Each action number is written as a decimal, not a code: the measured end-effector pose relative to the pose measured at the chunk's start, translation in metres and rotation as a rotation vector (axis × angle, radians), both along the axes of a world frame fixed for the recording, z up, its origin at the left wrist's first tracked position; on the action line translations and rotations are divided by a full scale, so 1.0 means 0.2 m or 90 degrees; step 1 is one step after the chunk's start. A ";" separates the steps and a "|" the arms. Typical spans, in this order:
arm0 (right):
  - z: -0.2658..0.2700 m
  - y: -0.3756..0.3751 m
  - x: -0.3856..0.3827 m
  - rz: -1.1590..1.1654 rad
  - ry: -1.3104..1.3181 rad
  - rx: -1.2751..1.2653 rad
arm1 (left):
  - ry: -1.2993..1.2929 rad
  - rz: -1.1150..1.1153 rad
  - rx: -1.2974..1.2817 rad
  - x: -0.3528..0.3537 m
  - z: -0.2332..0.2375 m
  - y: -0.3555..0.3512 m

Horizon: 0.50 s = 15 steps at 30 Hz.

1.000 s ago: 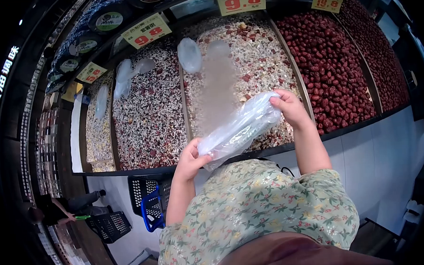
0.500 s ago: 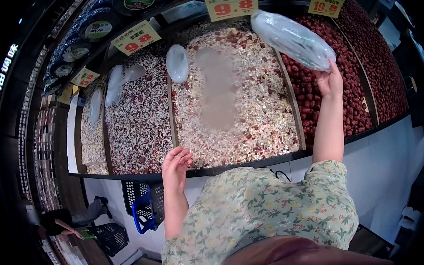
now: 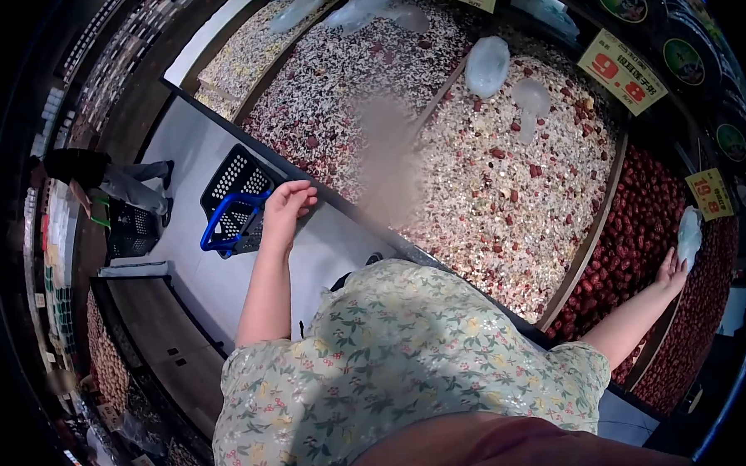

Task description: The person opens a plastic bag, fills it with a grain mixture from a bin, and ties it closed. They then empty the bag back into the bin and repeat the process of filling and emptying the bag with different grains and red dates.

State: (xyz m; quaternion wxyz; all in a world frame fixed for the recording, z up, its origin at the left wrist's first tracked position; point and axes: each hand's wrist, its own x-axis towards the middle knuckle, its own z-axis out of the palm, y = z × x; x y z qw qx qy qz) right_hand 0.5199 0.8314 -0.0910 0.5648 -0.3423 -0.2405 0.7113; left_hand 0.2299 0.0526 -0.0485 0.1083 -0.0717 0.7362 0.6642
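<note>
At the right side, my right hand (image 3: 673, 271) reaches out over the red dates (image 3: 636, 209). Its fingertips are at the lower end of a translucent plastic bag (image 3: 689, 234), bunched into a long shape; what is inside, if anything, I cannot make out. My left hand (image 3: 287, 210) hangs in the air with loosely bent fingers and nothing in it. Close by it, lower down, stands a black shopping basket (image 3: 236, 185) with a blue handle (image 3: 215, 230).
A bin of mixed grains (image 3: 513, 202) lies ahead, bearing a plastic bundle (image 3: 488, 65) and a clear scoop (image 3: 532, 101). Left of it is a darker grain mix (image 3: 318, 110). Price signs (image 3: 624, 70) stand behind. Another person (image 3: 108, 174) is at the far left beside a basket (image 3: 131, 229).
The view has turned, so the bins now slant and the baskets show more fully. My right hand and the plastic bag appear further right and lower. My left hand remains raised, holding nothing.
</note>
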 end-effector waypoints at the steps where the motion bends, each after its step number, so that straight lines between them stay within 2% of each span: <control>1: 0.01 -0.03 -0.01 0.007 -0.002 0.003 | 0.017 0.020 -0.025 0.00 -0.01 -0.05; 3: 0.00 -0.08 -0.03 -0.039 0.025 0.019 | 0.046 0.067 -0.065 0.00 -0.03 -0.16; 7: 0.06 -0.28 -0.08 -0.035 0.076 -0.072 | 0.134 0.112 -0.181 -0.04 -0.17 -0.45; 8: 0.03 -0.31 -0.07 0.006 0.070 -0.047 | 0.159 0.116 -0.238 -0.06 -0.21 -0.53; 10: 0.13 -0.62 -0.17 0.013 0.037 -0.014 | 0.177 0.142 -0.339 -0.09 -0.22 -0.63; 11: 0.16 -0.74 -0.20 0.016 0.005 0.015 | 0.175 0.144 -0.335 -0.11 -0.22 -0.67; 13: 0.13 -0.92 -0.26 0.080 -0.039 0.071 | 0.208 0.194 -0.543 -0.14 -0.22 -0.75; 15: 0.19 -1.27 -0.42 0.131 -0.145 0.153 | 0.236 0.197 -0.755 -0.17 -0.22 -0.85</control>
